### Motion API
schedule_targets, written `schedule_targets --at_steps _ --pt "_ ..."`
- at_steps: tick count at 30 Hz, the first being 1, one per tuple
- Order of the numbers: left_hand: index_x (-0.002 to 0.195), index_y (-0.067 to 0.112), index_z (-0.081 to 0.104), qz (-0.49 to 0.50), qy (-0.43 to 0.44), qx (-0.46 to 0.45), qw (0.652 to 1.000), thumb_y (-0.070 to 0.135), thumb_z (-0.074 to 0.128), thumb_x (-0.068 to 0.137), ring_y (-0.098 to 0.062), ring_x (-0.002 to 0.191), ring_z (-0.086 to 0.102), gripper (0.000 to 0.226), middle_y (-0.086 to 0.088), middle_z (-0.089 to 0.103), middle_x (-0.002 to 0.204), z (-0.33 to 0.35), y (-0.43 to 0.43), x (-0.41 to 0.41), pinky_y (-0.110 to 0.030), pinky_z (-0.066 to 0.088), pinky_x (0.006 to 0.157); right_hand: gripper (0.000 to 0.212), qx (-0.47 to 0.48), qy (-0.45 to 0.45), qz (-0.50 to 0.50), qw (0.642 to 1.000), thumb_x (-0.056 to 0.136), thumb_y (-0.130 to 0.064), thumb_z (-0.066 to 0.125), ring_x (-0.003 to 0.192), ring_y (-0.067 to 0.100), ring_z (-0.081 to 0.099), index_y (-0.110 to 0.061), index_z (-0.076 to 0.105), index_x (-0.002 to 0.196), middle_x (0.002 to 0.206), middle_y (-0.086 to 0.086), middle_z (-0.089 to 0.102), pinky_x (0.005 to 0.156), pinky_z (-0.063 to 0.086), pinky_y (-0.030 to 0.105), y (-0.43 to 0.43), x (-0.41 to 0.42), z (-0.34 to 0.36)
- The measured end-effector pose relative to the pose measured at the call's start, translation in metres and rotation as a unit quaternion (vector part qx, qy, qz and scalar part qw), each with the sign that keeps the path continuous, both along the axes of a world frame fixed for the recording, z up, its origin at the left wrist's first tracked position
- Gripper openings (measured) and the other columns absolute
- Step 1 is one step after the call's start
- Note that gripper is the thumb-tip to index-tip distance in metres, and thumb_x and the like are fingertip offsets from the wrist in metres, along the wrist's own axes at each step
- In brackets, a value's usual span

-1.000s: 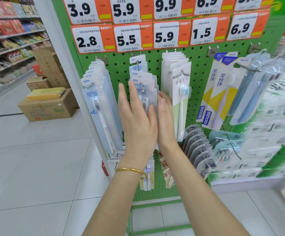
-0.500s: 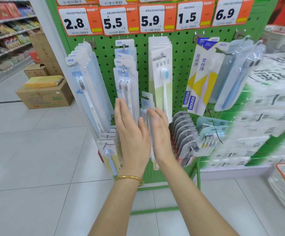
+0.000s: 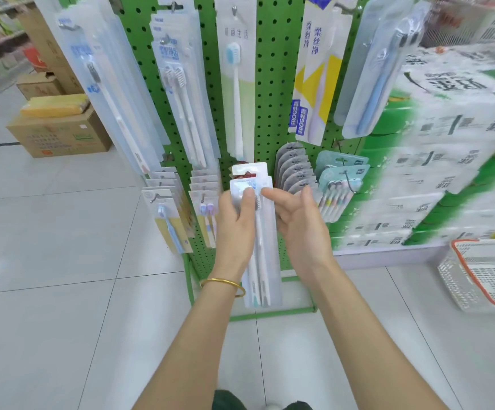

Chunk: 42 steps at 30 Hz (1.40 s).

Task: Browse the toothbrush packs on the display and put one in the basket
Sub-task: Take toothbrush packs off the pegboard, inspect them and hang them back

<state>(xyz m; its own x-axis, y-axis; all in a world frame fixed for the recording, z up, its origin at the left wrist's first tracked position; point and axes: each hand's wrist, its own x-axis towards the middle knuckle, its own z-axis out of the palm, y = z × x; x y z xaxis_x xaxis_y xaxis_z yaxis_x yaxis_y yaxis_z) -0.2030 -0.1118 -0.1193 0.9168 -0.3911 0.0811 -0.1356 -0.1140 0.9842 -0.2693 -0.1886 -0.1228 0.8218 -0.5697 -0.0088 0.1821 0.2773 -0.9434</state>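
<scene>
A long clear toothbrush pack (image 3: 262,247) with two brushes hangs down in front of the green pegboard display (image 3: 270,84). My left hand (image 3: 236,229) grips its top part, thumb across the label. Beside it on the right, my right hand (image 3: 299,223) has its fingers relaxed and its thumb reaches toward the pack's top edge; whether it touches is unclear. Several more toothbrush packs (image 3: 234,78) hang on hooks in two rows. A white plastic basket (image 3: 482,276) with an orange rim stands on the floor at the right.
Stacked green and white tissue packs (image 3: 447,137) stand right of the display, above the basket. Cardboard boxes (image 3: 60,134) sit on the tiled floor at the left, with store shelves behind them. The display's green base frame (image 3: 270,313) lies on the floor.
Both hands have dropped from the upper row to the lower row with a pack. The left hand now grips it and the right hand has opened beside it. The view tilted down, showing the basket.
</scene>
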Motion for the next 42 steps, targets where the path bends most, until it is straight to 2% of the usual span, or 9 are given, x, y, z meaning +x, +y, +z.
schedule_targets --at_steps 2,6,13,16,20,25,30,36,42 --pt "0.087 0.016 0.042 0.013 -0.004 -0.003 1.0 0.036 0.044 0.097 0.008 0.057 0.04 0.023 0.009 0.038 0.075 -0.001 -0.005 -0.004 -0.007 0.035 0.058 0.054 0.026 -0.005 0.002 1.0 0.101 -0.045 0.022 0.119 0.01 0.056 -0.014 0.066 0.109 0.123 -0.002 0.064 0.097 0.041 0.029 -0.004 -0.004 -0.004" --pt "0.088 0.015 0.044 0.039 -0.009 -0.026 0.999 0.031 0.047 0.097 0.013 0.059 0.044 0.019 0.013 0.042 0.074 0.0 -0.011 -0.005 -0.005 0.035 0.059 0.022 -0.008 0.029 -0.067 0.997 0.099 -0.03 0.045 0.087 0.013 0.063 -0.019 0.064 0.097 0.099 -0.001 0.068 0.071 0.049 0.025 -0.007 -0.009 -0.016" --pt "0.094 0.013 0.045 0.054 -0.033 -0.023 0.998 0.034 0.046 0.097 0.009 0.065 0.045 0.021 0.01 0.047 0.078 -0.008 -0.013 -0.006 -0.013 0.039 0.066 0.014 -0.101 0.058 -0.081 0.99 0.093 -0.01 0.054 0.076 0.013 0.045 0.001 0.057 0.085 0.08 0.005 0.052 0.071 0.038 0.026 0.007 -0.009 -0.038" --pt "0.126 0.015 0.04 -0.009 -0.093 0.025 0.995 0.034 0.043 0.097 0.002 0.101 0.048 0.034 0.012 0.052 0.117 -0.019 -0.014 -0.012 -0.018 0.039 0.094 0.015 -0.025 0.036 -0.104 0.994 0.092 -0.011 0.056 0.078 0.014 0.042 -0.015 0.059 0.077 0.079 0.004 0.05 0.073 0.037 0.026 0.001 -0.008 -0.034" --pt "0.15 0.017 0.002 -0.073 -0.155 0.125 0.977 0.035 0.041 0.097 -0.011 0.138 0.023 0.067 0.001 0.015 0.157 -0.03 -0.007 -0.028 -0.021 0.029 0.101 0.026 0.015 0.045 -0.112 0.993 0.093 -0.012 0.055 0.071 0.01 0.043 -0.021 0.056 0.069 0.07 -0.004 0.049 0.072 0.037 0.025 -0.017 -0.005 -0.027" --pt "0.15 0.018 -0.002 -0.129 -0.251 0.219 0.934 0.055 0.035 0.09 -0.024 0.132 0.036 0.079 -0.01 0.022 0.152 -0.038 0.005 -0.037 -0.041 0.046 0.09 0.031 0.059 0.049 -0.129 0.989 0.094 -0.011 0.054 0.077 0.016 0.045 -0.021 0.057 0.065 0.074 0.0 0.05 0.078 0.038 0.028 -0.026 -0.001 -0.027" --pt "0.149 0.012 -0.008 -0.173 -0.329 0.367 0.853 0.068 0.017 0.08 -0.035 0.125 0.043 0.092 -0.018 0.02 0.149 -0.047 0.016 -0.044 -0.042 0.049 0.083 0.026 0.121 0.055 -0.181 0.974 0.094 -0.012 0.054 0.084 0.021 0.047 -0.019 0.055 0.07 0.078 0.002 0.054 0.087 0.039 0.037 -0.031 0.003 -0.026" --pt "0.149 0.015 -0.011 -0.205 -0.301 0.402 0.84 0.063 0.058 0.077 -0.025 0.126 0.034 0.11 -0.007 0.024 0.14 -0.034 0.017 -0.038 -0.037 0.042 0.093 0.015 0.158 0.052 -0.172 0.971 0.094 -0.016 0.056 0.09 0.022 0.052 -0.017 0.057 0.08 0.088 0.004 0.059 0.099 0.043 0.045 -0.032 0.005 -0.021" --pt "0.148 0.026 0.009 -0.309 -0.07 0.216 0.923 0.018 0.06 0.073 -0.017 0.118 0.043 0.091 0.0 0.039 0.13 -0.022 0.013 -0.03 -0.025 0.042 0.093 0.013 0.144 0.057 -0.095 0.983 0.095 -0.026 0.056 0.07 0.015 0.058 -0.019 0.062 0.086 0.083 -0.001 0.064 0.06 0.047 0.027 -0.028 -0.003 -0.009"
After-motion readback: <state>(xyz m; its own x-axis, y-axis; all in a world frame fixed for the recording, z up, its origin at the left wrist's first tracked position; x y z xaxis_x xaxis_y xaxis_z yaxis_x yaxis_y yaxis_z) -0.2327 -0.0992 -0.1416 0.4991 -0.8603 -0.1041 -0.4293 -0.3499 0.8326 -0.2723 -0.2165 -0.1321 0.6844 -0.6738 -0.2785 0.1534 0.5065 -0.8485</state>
